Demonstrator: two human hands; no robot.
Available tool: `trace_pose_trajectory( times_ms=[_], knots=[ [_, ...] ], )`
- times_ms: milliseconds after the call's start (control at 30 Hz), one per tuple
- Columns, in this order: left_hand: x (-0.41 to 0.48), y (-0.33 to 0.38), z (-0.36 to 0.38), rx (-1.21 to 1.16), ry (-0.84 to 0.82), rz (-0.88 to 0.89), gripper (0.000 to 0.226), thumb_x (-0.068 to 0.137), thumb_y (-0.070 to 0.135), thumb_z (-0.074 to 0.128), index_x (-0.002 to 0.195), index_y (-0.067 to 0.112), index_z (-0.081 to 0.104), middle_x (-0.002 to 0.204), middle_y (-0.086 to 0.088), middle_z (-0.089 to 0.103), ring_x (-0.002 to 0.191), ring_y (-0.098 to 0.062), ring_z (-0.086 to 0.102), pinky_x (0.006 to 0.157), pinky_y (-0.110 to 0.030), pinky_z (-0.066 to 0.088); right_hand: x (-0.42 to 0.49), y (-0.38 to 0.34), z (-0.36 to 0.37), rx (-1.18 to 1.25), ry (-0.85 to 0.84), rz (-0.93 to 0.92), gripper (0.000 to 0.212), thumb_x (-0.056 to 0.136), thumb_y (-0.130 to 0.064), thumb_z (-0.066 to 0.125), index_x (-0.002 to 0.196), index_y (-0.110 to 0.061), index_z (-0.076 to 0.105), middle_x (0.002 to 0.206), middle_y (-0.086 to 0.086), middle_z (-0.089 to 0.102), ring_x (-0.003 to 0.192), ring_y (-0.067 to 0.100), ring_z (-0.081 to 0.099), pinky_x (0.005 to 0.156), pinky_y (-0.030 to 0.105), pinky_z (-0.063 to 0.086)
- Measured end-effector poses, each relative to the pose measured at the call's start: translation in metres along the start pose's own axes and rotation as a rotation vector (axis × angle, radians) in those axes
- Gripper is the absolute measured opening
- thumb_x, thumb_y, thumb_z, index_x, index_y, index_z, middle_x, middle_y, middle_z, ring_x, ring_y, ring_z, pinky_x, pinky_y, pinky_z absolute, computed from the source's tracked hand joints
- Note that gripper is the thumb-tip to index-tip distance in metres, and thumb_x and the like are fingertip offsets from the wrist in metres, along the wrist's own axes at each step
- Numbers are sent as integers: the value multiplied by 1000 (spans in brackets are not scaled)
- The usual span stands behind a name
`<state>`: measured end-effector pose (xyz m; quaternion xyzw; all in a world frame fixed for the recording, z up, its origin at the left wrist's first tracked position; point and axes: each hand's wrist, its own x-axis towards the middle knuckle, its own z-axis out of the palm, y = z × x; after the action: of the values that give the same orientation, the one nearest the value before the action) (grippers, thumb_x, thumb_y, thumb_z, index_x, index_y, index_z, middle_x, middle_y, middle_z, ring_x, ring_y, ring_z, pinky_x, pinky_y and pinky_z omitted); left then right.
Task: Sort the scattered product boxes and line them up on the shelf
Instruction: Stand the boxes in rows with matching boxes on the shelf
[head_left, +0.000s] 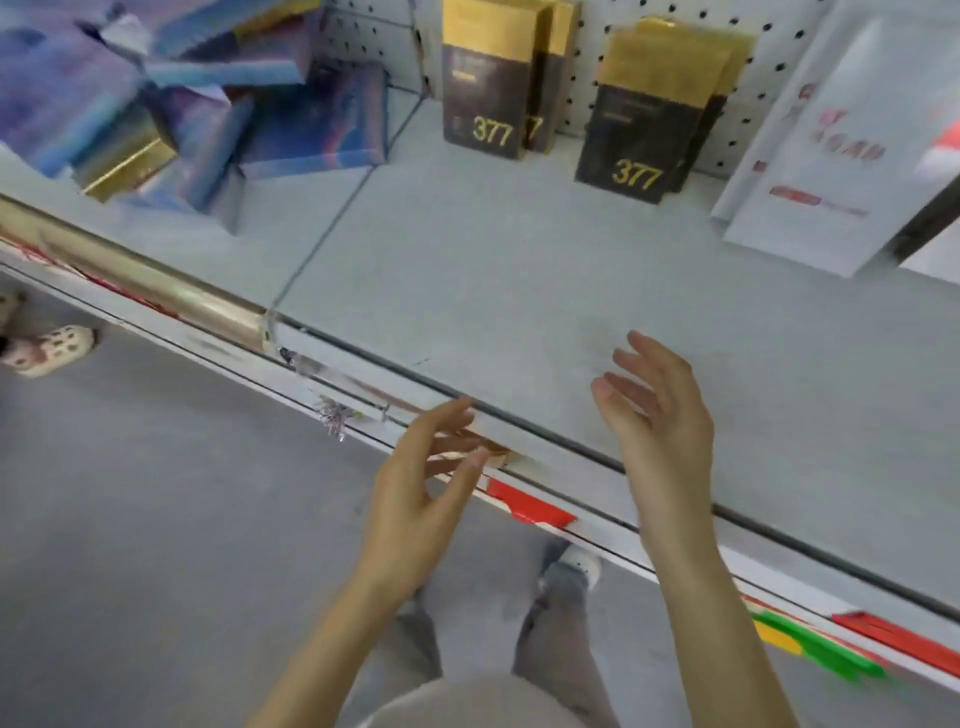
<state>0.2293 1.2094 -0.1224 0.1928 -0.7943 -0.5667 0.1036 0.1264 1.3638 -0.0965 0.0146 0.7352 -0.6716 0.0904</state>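
Currently both grips empty: left hand (415, 483) and right hand (654, 410) spread over the shelf (467, 270) front edge. Blue boxes (218, 104) lie jumbled at the shelf's back-left. We judge them light, stiff cardboard, possibly slick; take by the narrow sides.

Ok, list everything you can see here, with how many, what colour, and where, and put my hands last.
Blue boxes: a jumbled pile, count unclear, blue-purple, shelf far left.
Gold box: one, gold, lying in that pile.
377 boxes: about four, black and gold, upright in two pairs at the pegboard.
White boxes: at least one, white with red print, shelf right.
Shelf: one, grey-white.
Tags: several, red, green, yellow, shelf front edge.
Hands: left open at the edge; right open above the shelf.
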Motion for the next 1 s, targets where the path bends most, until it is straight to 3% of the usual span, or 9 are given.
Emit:
trace_pose_trajectory(
  times_ms=[100, 233, 300, 400, 467, 633, 800, 900, 1000],
  knots=[
    [-17, -38, -72, 74, -32, 47, 43, 88, 42, 57, 128, 29, 52, 119, 12, 61, 102, -6, 63, 85, -20, 51, -37, -9, 67, -108, -115, -87, 46, 89, -14, 65, 124, -39, 51, 118, -14, 61, 96, -2, 63, 78, 9, 48],
    [-28, -72, -187, 317, -153, 163, 58, 88, 64, 41, 140, 41, 31, 128, 15, 44, 113, 1, 51, 92, -18, 44, -89, -4, 161, -191, -184, -140, 49, 90, -19, 64, 128, -46, 47, 115, -11, 64, 99, 1, 64, 83, 16, 52],
    [-38, -83, -254, 362, -85, 165, 57, 87, 65, 40, 139, 47, 27, 128, 22, 43, 115, 6, 48, 91, -16, 42, -112, 1, 211, -251, -280, -137, 53, 89, -22, 65, 127, -53, 45, 114, -14, 64, 104, -2, 62, 92, 24, 52],
    [-52, -95, -348, 247, 119, 57, 46, 87, 58, 50, 129, 57, 33, 122, 30, 50, 109, 9, 53, 91, -14, 43, -136, -10, 284, -437, -459, -159, 60, 86, -38, 66, 133, -58, 35, 118, -22, 60, 110, -7, 56, 98, 27, 47],
    [-55, -106, -397, 172, 242, -4, 47, 82, 51, 55, 126, 52, 39, 119, 28, 53, 103, 7, 57, 92, -18, 46, -142, -23, 330, -477, -540, -176, 64, 85, -42, 66, 137, -56, 32, 125, -22, 58, 118, -4, 52, 102, 29, 44],
    [-50, -140, -465, 94, 351, -57, 48, 83, 40, 58, 129, 37, 45, 118, 21, 56, 100, 5, 59, 90, -20, 47, -147, -39, 431, -514, -669, -231, 63, 87, -38, 65, 140, -50, 34, 122, -23, 54, 117, -10, 47, 87, 2, 38],
    [-27, -177, -514, 61, 346, -117, 49, 78, 50, 57, 124, 52, 40, 119, 28, 54, 103, 3, 58, 86, -10, 46, -136, -27, 529, -514, -762, -261, 57, 87, -35, 66, 139, -42, 42, 121, -27, 54, 117, -11, 48, 99, 14, 38],
    [9, -202, -565, 61, 388, -148, 45, 81, 47, 60, 121, 52, 42, 116, 25, 57, 102, 2, 59, 86, -11, 46, -117, -24, 596, -462, -773, -270, 52, 89, -31, 65, 136, -40, 45, 119, -27, 55, 110, -10, 53, 94, 10, 41],
    [60, -219, -630, 103, 417, -148, 42, 82, 46, 61, 120, 51, 43, 113, 25, 58, 101, 7, 58, 84, -10, 44, -88, -33, 672, -302, -711, -214, 46, 89, -24, 65, 131, -36, 51, 118, -16, 60, 97, -5, 60, 81, 6, 44]
  ],
)
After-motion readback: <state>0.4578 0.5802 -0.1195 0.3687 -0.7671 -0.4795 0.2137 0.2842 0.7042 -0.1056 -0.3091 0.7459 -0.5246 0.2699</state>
